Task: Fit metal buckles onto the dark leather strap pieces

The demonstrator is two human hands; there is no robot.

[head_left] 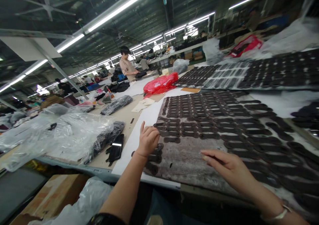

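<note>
Rows of dark, bone-shaped pieces (189, 134) lie on a worn grey-brown board (184, 158) in front of me. At the board's left edge is my left hand (149, 139), its fingers curled and its thumb raised; whatever it may hold is too small to make out. A small stack of dark pieces (156, 157) sits just beneath that hand. My right hand (223, 163) hovers over the bare part of the board, fingertips pinched together, with nothing clearly visible between them.
A black phone (116, 147) and clear plastic bags (74, 132) lie to the left. Behind the board are a red plastic bag (160, 84) and a second board of dark pieces (226, 74). A person (128, 65) stands further back. A cardboard box (53, 195) is at the lower left.
</note>
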